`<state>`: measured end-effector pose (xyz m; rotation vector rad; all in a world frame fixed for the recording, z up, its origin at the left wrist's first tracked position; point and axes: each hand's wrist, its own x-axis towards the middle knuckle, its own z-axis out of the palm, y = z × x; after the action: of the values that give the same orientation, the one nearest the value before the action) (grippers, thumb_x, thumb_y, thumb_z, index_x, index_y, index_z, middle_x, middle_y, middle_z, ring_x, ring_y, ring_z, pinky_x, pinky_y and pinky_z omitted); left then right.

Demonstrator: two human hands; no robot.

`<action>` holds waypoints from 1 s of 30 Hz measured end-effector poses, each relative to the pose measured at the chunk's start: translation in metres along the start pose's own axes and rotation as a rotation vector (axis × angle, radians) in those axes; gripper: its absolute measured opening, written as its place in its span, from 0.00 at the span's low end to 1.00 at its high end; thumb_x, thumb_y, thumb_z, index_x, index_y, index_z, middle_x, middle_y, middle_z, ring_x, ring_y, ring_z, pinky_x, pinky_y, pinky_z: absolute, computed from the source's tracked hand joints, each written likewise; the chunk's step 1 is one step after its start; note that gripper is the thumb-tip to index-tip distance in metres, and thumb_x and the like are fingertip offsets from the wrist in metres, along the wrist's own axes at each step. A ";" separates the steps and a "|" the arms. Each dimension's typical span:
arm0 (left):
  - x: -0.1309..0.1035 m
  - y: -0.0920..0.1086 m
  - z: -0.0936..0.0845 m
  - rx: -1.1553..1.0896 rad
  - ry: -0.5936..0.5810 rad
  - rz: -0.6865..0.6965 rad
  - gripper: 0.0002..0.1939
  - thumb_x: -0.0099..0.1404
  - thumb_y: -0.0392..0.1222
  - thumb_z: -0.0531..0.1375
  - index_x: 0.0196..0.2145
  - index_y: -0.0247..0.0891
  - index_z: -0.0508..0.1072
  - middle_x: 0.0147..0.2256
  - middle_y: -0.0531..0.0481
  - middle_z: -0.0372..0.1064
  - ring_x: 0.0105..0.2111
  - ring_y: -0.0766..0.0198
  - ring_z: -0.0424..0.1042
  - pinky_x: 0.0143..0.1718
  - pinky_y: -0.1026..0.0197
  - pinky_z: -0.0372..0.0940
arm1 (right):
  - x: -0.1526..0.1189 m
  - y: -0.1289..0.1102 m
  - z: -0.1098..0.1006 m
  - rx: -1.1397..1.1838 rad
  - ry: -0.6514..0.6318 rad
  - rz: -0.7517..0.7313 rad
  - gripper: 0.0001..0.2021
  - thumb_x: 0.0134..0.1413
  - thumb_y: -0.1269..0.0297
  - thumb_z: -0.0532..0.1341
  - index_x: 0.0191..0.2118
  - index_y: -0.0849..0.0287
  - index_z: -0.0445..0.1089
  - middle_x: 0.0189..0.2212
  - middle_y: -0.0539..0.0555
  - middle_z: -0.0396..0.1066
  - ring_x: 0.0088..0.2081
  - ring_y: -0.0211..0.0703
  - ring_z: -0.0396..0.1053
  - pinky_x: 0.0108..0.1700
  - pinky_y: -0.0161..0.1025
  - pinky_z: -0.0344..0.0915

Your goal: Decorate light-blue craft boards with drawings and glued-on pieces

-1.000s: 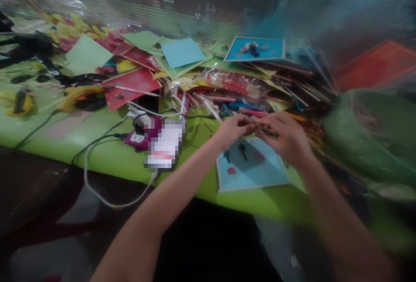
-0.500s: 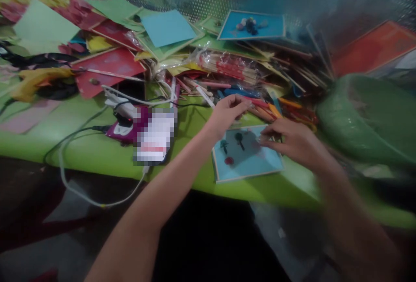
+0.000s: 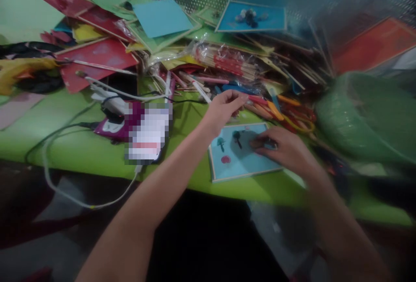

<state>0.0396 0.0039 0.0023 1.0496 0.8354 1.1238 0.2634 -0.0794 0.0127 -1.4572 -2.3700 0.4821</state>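
A light blue picture card (image 3: 242, 166) with a pale border lies on the green table. It bears dark green tree shapes (image 3: 237, 138) and a reddish-pink round spot (image 3: 225, 159). My right hand (image 3: 279, 145) is over the card's right part, fingertips pinched together close to its surface; whatever lies between them is too small to make out. My left hand (image 3: 229, 104) hangs just beyond the card's far edge, thumb and fingers pressed together, and what it pinches, if anything, cannot be made out. Orange-handled scissors (image 3: 276, 111) lie near both hands.
A phone (image 3: 147, 132) with a blurred screen and a purple power strip (image 3: 110, 128) with cables are on the left. A green basin (image 3: 367, 117) stands at the right. Coloured cards, bagged sticks (image 3: 227, 63) and a framed blue picture (image 3: 273, 17) crowd the back.
My right hand has come slightly left and lower over the card, its fingertips closer to the surface. My left hand has barely moved. The whole view has shifted a little.
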 end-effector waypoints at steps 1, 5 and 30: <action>0.000 0.000 0.000 0.000 0.002 0.000 0.12 0.69 0.44 0.66 0.31 0.36 0.71 0.24 0.56 0.65 0.24 0.73 0.61 0.29 0.68 0.60 | -0.001 0.000 -0.001 0.008 -0.001 -0.001 0.09 0.58 0.60 0.69 0.43 0.55 0.78 0.38 0.55 0.78 0.41 0.49 0.75 0.44 0.44 0.70; 0.002 -0.003 -0.002 -0.010 0.019 0.018 0.13 0.67 0.46 0.67 0.31 0.37 0.72 0.25 0.55 0.67 0.24 0.73 0.62 0.29 0.67 0.60 | -0.004 -0.002 -0.004 0.025 -0.016 -0.035 0.08 0.62 0.60 0.66 0.45 0.53 0.78 0.41 0.55 0.78 0.44 0.50 0.76 0.46 0.45 0.70; 0.003 0.000 -0.001 -0.033 0.227 0.065 0.07 0.67 0.38 0.62 0.31 0.36 0.72 0.23 0.56 0.65 0.25 0.71 0.61 0.30 0.66 0.58 | 0.120 0.042 0.011 -0.482 0.129 -0.025 0.11 0.59 0.70 0.63 0.45 0.56 0.79 0.41 0.60 0.77 0.45 0.54 0.72 0.42 0.44 0.63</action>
<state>0.0397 0.0065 0.0023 0.9387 0.9641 1.3251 0.2397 0.0446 -0.0047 -1.5851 -2.5008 -0.2051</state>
